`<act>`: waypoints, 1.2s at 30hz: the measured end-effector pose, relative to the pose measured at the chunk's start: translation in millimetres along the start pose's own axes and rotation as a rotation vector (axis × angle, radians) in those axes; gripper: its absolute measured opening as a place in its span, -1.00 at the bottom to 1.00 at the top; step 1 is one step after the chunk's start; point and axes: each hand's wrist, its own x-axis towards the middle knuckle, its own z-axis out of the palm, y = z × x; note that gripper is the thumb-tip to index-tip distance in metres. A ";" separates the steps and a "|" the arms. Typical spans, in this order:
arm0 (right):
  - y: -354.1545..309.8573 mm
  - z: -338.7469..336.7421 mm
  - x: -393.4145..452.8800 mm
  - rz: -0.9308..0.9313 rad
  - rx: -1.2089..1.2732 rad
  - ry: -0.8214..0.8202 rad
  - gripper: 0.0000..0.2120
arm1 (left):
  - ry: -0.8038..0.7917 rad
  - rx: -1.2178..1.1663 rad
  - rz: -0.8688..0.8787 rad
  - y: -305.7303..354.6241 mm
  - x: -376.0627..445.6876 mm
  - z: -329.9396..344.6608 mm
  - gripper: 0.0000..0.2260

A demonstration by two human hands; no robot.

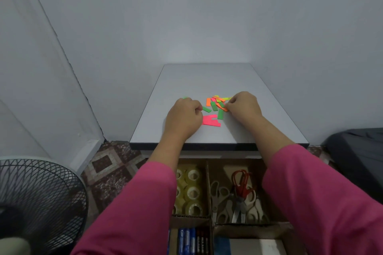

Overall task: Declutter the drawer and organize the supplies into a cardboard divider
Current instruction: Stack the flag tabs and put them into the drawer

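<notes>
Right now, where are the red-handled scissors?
In the head view, the red-handled scissors lie in the cardboard divider's right compartment, among pale-handled scissors, beside the tape rolls.

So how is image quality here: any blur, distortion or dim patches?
Head view: wide-angle bending bows the wall edges; lighting is dim and flat; the fan at lower left is soft; the paper strips on the desk read sharp and bright.
</notes>
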 end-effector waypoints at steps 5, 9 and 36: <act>-6.3 0.3 9.3 0.083 -0.055 -0.032 -0.72 | 0.002 -0.008 -0.001 -0.3 -0.4 0.7 -0.74; -7.8 -6.9 11.6 0.128 0.019 -0.066 -0.73 | -0.003 -0.010 0.003 0.7 -0.7 0.2 -0.74; 3.0 -32.1 -26.2 0.009 0.320 -0.051 -0.91 | -0.085 -0.018 -0.034 -6.7 6.1 5.6 -0.70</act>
